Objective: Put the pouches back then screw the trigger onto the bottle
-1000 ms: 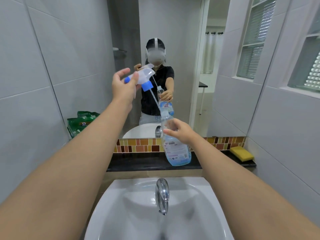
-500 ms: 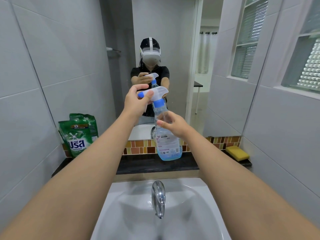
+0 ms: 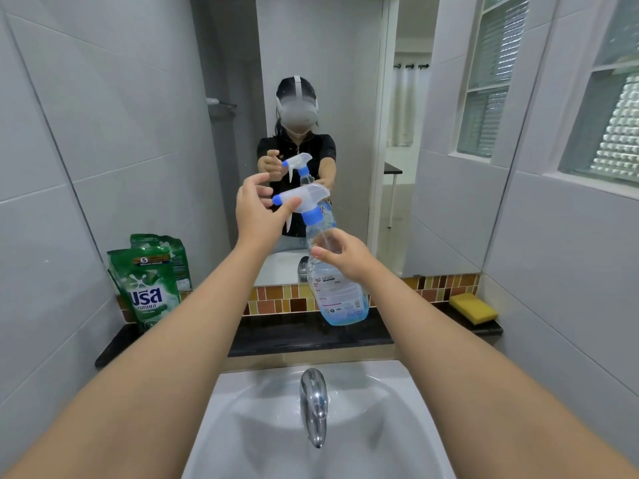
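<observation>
Here, label by label, every place measured from the faucet point(image 3: 314, 406):

Spray bottle point(image 3: 337, 285): held in the air above and beyond the faucet, in front of the mirror point(image 3: 321, 63), tilted so the base swings right and hangs just over the black ledge point(image 3: 294, 335).

Right hand point(image 3: 345, 259): up past the faucet, a little to its right; fingers curled round the clear shoulder of the bottle, gripping it below the blue collar.

Left hand point(image 3: 256, 210): higher than the faucet and to its left; fingers loosened and spread, thumb laid against the underside of the trigger head point(image 3: 304, 195) near the blue nozzle tip, nothing clenched.

Step in hand, as a judgement: seating and tightening the trigger head. Best done by keeping the right-hand grip firm and low on the neck, squaring the bottle upright, turning at the blue collar rather than the nozzle, and aiming the nozzle away from the face.

Look of the bottle: clear plastic, pale blue liquid only near the bottom, white printed label, translucent white sprayer with blue collar and tip.

Other things: green detergent pouches point(image 3: 148, 288) far left of the faucet on the ledge; yellow sponge point(image 3: 473, 307) far right of it; white sink point(image 3: 242, 426) directly below.
</observation>
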